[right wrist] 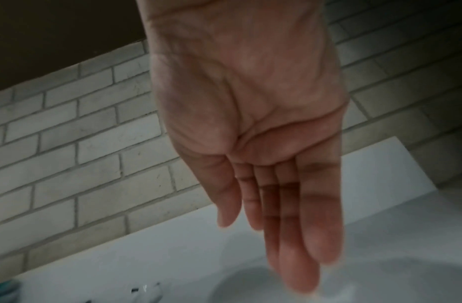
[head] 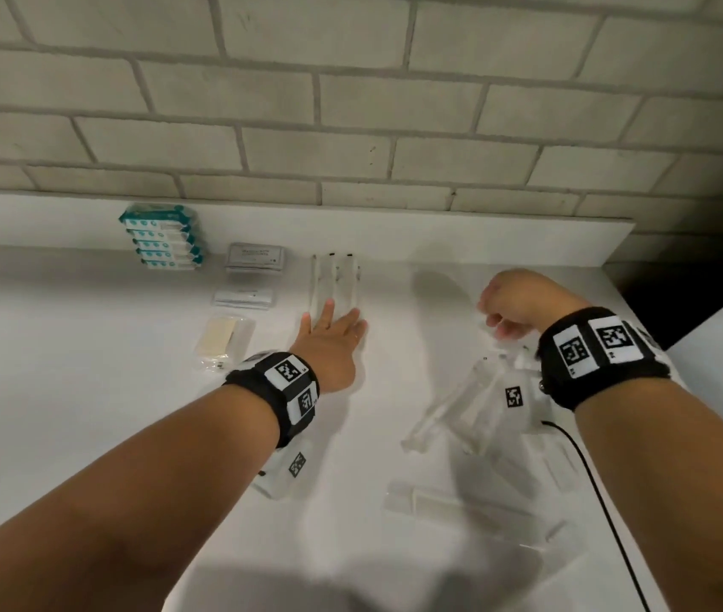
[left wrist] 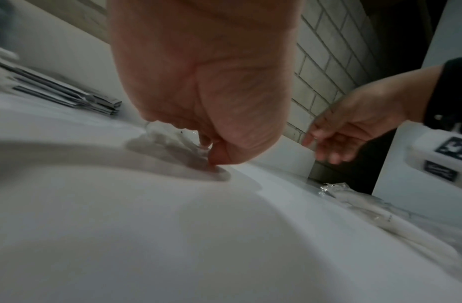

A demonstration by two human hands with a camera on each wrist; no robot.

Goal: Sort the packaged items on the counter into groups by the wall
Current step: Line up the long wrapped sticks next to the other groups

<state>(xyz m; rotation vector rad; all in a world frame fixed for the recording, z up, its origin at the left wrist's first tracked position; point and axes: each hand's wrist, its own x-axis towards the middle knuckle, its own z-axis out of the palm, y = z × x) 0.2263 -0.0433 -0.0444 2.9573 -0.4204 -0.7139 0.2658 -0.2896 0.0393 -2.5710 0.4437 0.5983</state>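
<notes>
near edge: a few clear-wrapped packets (head: 461, 505) lie loose on the white counter (head: 85, 368), pretty hard to make out against it
right of centre: more clear packets (head: 474, 404) in a messy pile just under the right wrist, one wears a small black-and-white tag
right hand (head: 516, 302): hovers above the counter, fingers relaxed and mostly straight in the wrist view (right wrist: 253, 131), holding nothing
left hand (head: 333, 342): flat, palm down, fingers stretched toward the wall with the tips resting on the near end of a clear-wrapped group (head: 336, 280); nothing gripped as far as I can see
clear-wrapped group: long thin packets side by side, black tips pointing at the wall, far ends close to the backsplash
left of that hand: a cream-coloured bar in clear wrap (head: 223, 340), then a thin white packet (head: 242, 298), then a grey flat pack (head: 255, 257) nearest the wall
far left by the wall: a stack of teal-and-white packs (head: 163, 238), right up at the backsplash
behind everything: pale brick wall (head: 350, 103)
</notes>
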